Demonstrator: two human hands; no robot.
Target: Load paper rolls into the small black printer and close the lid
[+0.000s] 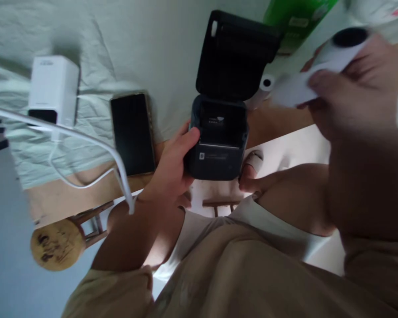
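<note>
A dark label printer (219,145) stands at the table's near edge with its lid (237,55) swung open and upright, the paper bay showing. My left hand (172,170) grips the printer's left side. My right hand (348,84), raised at the upper right and blurred, holds a white paper roll (338,51) with a loose strip of paper hanging toward the printer. A second white roll (263,88) lies on the table just right of the open lid.
A black phone (132,132) lies left of the printer. A white box-shaped device (53,90) stands further left with a white cable (86,141) running from it. A green box (295,20) sits behind. A round wooden stool (56,243) stands below the table (53,198). My knees fill the foreground.
</note>
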